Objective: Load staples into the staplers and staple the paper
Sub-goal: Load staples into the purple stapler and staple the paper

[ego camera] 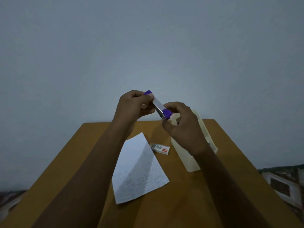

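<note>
A purple and silver stapler (158, 105) is raised above the far end of the table, held between both hands. My left hand (134, 106) grips its upper purple end, and a thin metal piece sticks out by the fingers. My right hand (181, 125) pinches the lower purple end. A sheet of written paper (139, 168) lies flat on the brown table (79, 162). A small white staple box (160, 148) lies just right of the paper's top corner.
A cream plastic organizer (197, 162) stands on the right part of the table, partly hidden by my right forearm. A plain grey wall rises behind the table. Patterned fabric (283, 181) shows past the table's right edge.
</note>
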{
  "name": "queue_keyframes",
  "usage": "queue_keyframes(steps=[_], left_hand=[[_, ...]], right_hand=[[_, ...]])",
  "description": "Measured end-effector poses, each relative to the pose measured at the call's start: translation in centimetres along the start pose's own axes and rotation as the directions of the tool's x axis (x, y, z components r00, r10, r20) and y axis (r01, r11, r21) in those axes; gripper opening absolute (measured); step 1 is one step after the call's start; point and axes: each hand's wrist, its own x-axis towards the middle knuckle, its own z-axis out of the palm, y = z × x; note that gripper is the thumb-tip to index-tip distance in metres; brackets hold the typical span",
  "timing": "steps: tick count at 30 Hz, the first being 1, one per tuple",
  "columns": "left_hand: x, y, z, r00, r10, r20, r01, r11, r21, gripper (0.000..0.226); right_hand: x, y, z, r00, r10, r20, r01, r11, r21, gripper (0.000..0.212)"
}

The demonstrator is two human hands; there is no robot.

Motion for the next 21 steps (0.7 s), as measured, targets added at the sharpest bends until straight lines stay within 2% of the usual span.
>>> queue_keyframes(steps=[4,9,13,17,21], left_hand=[[-0.8,-2.3,-3.7,0.99,-0.127,-0.059,0.119,0.984,-0.13,0.012],[-1.9,-5.4,-6.6,0.968,-0.247,-0.047,0.229,0.942,-0.248,0.011],[-2.4,-7.8,-7.9,0.951,-0.308,-0.008,0.29,0.905,-0.312,0.016],[-2.9,-9.5,-8.7,0.937,-0.341,0.077,0.349,0.906,-0.241,0.022],[-3.7,-10.7,-9.2,0.933,-0.293,0.208,0.286,0.956,0.064,0.017]], right_hand=[[-0.9,-0.1,3.4,0.994,0.093,0.056,-0.1,0.986,0.131,0.015],[-2.5,0.5,6.6,0.965,0.178,0.194,-0.228,0.931,0.285,0.017],[-2.9,1.4,8.2,0.937,0.261,0.232,-0.335,0.859,0.388,0.016],[-3.3,2.4,8.7,0.914,0.312,0.259,-0.404,0.753,0.52,0.012],[-3.7,3.6,9.0,0.906,0.306,0.292,-0.421,0.721,0.55,0.014]])
